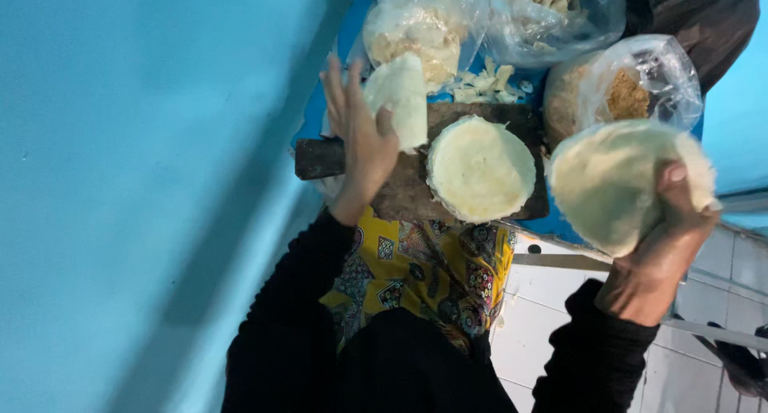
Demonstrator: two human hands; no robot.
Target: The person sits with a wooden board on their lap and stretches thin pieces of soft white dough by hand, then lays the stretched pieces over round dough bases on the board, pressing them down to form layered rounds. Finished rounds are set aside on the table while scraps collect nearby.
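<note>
Both arms are covered to the wrists by long black sleeves. A garment patterned in yellow, with small blue, red and white squares and round motifs, is worn over the lap. The left hand [362, 133] and the right hand [660, 253] are left bare.

Right hand [664, 245] palm and most fingers hidden behind the stack of thin round wrappers [612, 181] it grips — only thumb and wrist side show. Left hand [360, 133] covers the lower edge of the folded wrapper [400, 97], grip hard to read. Dark wooden board [400, 189] partly under the wrapper pile [480, 169]. Clear plastic bags [560, 13] at top cut by the frame edge — contents pale, unclear. Bag with brown crumbs [628, 93] blurred by glare. Dark object [740, 357] at lower right cut off, unidentifiable.
</note>
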